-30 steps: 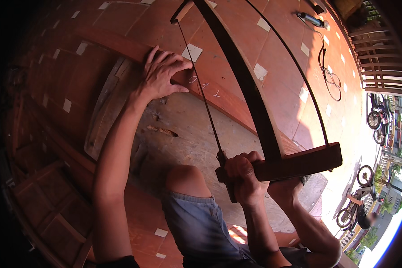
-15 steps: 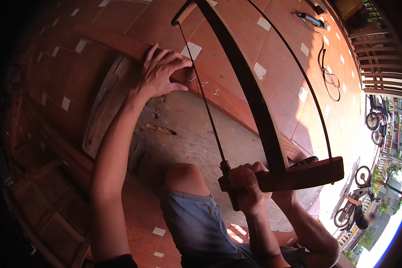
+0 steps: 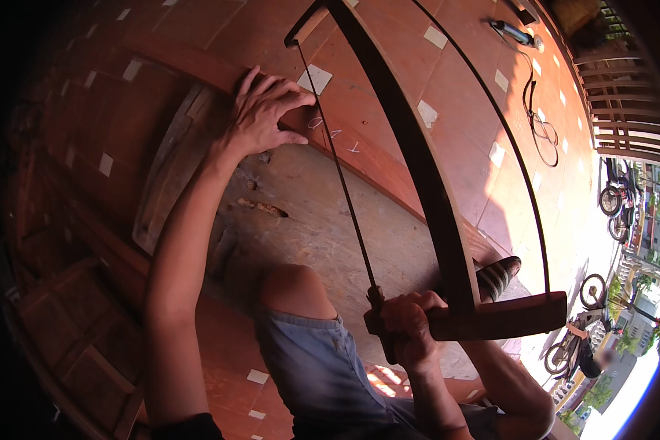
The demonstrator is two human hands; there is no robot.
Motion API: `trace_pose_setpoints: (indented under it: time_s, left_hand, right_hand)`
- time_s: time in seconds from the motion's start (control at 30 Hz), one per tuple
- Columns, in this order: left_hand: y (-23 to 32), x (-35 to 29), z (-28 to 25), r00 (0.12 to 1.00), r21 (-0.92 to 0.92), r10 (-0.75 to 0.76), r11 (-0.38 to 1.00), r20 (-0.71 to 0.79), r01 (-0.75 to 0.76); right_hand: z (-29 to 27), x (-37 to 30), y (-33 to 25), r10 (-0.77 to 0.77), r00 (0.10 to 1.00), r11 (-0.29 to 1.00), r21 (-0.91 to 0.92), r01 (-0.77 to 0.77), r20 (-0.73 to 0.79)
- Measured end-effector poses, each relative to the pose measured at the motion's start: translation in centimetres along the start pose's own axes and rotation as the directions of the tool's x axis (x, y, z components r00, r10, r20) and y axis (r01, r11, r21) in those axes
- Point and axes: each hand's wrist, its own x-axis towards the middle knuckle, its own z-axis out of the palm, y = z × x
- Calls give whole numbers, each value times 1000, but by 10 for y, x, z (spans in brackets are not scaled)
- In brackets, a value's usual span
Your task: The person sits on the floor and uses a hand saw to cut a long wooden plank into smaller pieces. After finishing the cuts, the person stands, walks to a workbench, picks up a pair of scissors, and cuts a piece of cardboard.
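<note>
A wooden frame saw [image 3: 418, 161] reaches from the top of the view down to my lap, with a thin blade [image 3: 345, 191], a dark centre bar and a tension cord. My right hand [image 3: 407, 330] is shut on the saw's lower handle end, near my knee. The blade crosses a reddish wooden plank [image 3: 374, 165] lying on a wide pale board [image 3: 323, 227]. My left hand [image 3: 264, 110] presses flat on the plank's upper end, fingers spread, just left of the blade. Pale marks are drawn on the plank near the blade.
The floor is red tile [image 3: 462, 66] with small white squares. A cable [image 3: 539, 125] and a tool [image 3: 513, 31] lie at the far right. Wooden frames [image 3: 73, 323] are stacked at the left. Parked bicycles [image 3: 587, 323] and a railing stand beyond the right edge. My sandalled foot [image 3: 499, 275] rests on the board.
My right hand has drawn the saw handle down and toward me, so the blade has slid back through the plank. My left hand has stayed on the plank.
</note>
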Motion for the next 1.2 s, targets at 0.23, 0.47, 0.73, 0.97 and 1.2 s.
trace_pose_setpoints:
  time_s: [0.23, 0.47, 0.73, 0.97, 1.2]
  left_hand:
    - [0, 1, 0, 1000, -14, 25, 1000, 2, -25]
    - [-20, 30, 4, 452, -430, -765, 637, -460, 640]
    - [-55, 49, 34, -71, -497, -957, 83, -282, 864]
    - [-69, 42, 42, 19, -444, -937, 182, -348, 878]
    - [-51, 50, 36, -28, -380, -935, 117, -354, 918]
  right_hand:
    - [38, 79, 23, 36, 981, 999, -17, -40, -189]
    - [41, 106, 23, 40, 983, 996, -70, -53, -178]
    - [41, 53, -4, 148, 958, 988, 1, -152, -244]
    - [10, -35, -23, 41, 993, 999, -24, -44, -107]
    - [49, 116, 23, 73, 973, 994, -59, -88, -220]
